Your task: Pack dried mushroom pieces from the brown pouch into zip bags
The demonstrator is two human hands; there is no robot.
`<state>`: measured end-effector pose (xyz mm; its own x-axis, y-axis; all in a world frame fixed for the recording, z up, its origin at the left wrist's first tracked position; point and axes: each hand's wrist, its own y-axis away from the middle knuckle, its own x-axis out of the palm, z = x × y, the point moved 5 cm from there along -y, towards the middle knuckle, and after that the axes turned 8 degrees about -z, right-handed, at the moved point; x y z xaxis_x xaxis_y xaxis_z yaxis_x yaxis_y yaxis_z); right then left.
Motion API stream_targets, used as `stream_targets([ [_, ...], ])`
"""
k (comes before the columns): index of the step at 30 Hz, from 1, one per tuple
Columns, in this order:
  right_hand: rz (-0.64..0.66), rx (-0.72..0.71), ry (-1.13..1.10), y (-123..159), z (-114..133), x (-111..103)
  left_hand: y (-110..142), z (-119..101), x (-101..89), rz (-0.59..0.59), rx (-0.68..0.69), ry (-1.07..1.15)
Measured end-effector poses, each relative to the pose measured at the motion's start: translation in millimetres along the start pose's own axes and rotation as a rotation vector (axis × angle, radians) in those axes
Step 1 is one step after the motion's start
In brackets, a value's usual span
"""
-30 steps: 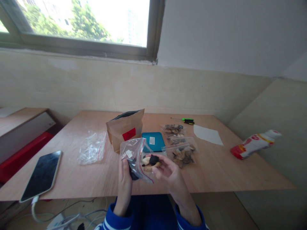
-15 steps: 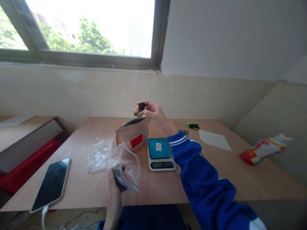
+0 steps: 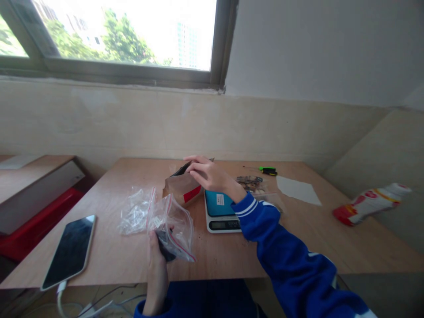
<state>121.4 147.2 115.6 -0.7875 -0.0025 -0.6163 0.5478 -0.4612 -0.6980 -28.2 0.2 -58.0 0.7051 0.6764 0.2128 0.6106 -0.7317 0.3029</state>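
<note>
My left hand (image 3: 157, 258) is closed on a clear zip bag (image 3: 180, 229), its mouth gaping to the right. Something dark (image 3: 165, 247) shows in or behind that bag by my fingers; I cannot tell which. Over the mouth of an upright brown paper bag (image 3: 175, 187) with a red label is my right hand (image 3: 208, 174), fingers stretched out and apart. No dried piece shows in it, and the bag's inside is hidden. Below my right wrist sits a kitchen scale (image 3: 220, 204) with a blue-green top.
Crumpled clear bags (image 3: 134, 212) and a phone (image 3: 69, 249) on a cable lie at left. Partly behind my right sleeve are bags of dried pieces (image 3: 249, 182). Beyond are screwdrivers (image 3: 269, 171), white paper (image 3: 298, 190) and a tilted red-white bottle (image 3: 371, 203).
My right hand took the dried pieces from the zip bag up to the paper bag; now it is lower at the mouth and the pieces are out of sight. My left hand moved left with the zip bag.
</note>
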Motion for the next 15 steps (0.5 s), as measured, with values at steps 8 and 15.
stream_targets([
  [8, -0.027, 0.007, 0.096, 19, 2, -3, 1, 4, 3.4, 0.019, 0.086, -0.057],
  [15, -0.249, 0.260, -0.289, 46, 30, -25, 6, 3, 15.1, 0.048, 0.183, -0.065],
])
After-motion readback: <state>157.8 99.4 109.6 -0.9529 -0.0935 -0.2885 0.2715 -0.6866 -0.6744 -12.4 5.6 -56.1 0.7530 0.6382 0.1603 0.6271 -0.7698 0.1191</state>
